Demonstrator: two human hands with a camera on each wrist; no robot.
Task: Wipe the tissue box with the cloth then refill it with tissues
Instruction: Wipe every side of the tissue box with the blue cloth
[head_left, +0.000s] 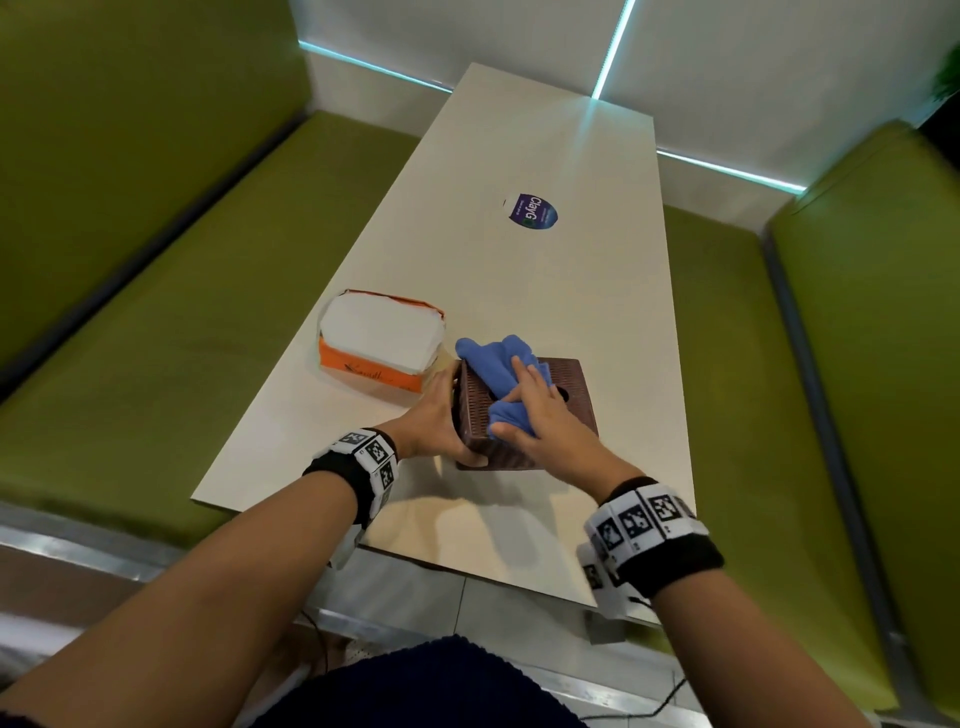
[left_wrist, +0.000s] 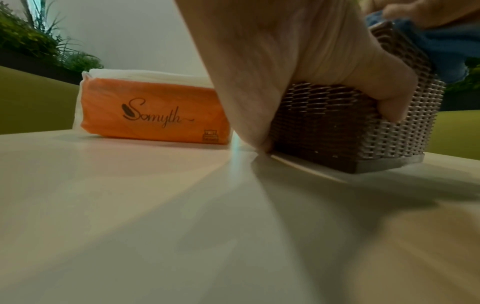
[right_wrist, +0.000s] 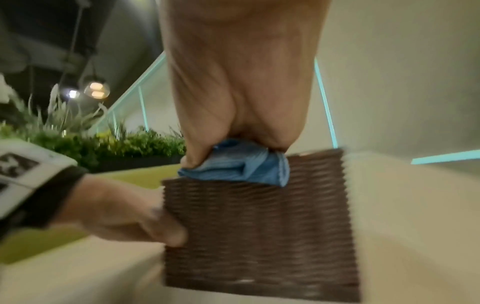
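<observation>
A brown woven tissue box (head_left: 571, 387) (left_wrist: 337, 123) (right_wrist: 259, 226) stands on the pale table (head_left: 545, 260), tipped up on one edge. My left hand (head_left: 436, 415) (left_wrist: 298, 61) (right_wrist: 124, 209) grips its left side, thumb curled over the near face. On the box's top lies a crumpled blue cloth (head_left: 498, 374) (left_wrist: 446, 47) (right_wrist: 241, 164), which my right hand (head_left: 535, 410) (right_wrist: 241, 82) holds and presses down. An orange pack of white tissues (head_left: 379, 345) (left_wrist: 153, 111) lies just left of the box.
A round purple sticker (head_left: 532, 210) is on the table farther back. Green bench seats (head_left: 182, 312) (head_left: 857, 364) run along both sides of the table. Plants (right_wrist: 103, 142) stand behind the left bench.
</observation>
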